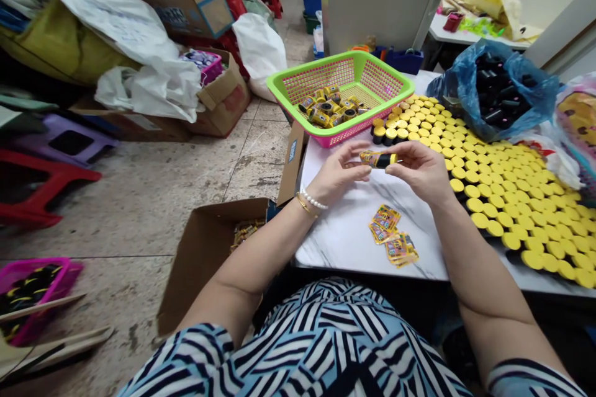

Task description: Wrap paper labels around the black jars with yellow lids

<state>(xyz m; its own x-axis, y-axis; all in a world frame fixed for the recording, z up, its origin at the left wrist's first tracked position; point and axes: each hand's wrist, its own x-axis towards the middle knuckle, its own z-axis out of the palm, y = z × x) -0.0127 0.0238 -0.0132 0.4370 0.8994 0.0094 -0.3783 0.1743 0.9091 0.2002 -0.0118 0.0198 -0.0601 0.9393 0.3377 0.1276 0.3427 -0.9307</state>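
Over the white tabletop, a small black cylinder with a yellow cap (383, 160) lies sideways between my hands, a yellow printed label sleeve (367, 158) around its left part. My left hand (342, 170) closes its fingers about the sleeve end. At the other end, the thumb and fingers of my right hand (416, 167) pinch the yellow cap. Below them on the table lie several loose flat printed labels (393, 239). Close-packed black cylinders with yellow caps (521, 192) stand upright to the right of my right hand.
A green and pink basket (342, 65) with several labelled cylinders stands at the table's far left corner. A blue plastic bag (454, 90) of black pieces sits behind the upright cylinders. Left of the table, an open cardboard box (186, 273) holds small pieces. Stools and sacks stand farther left.
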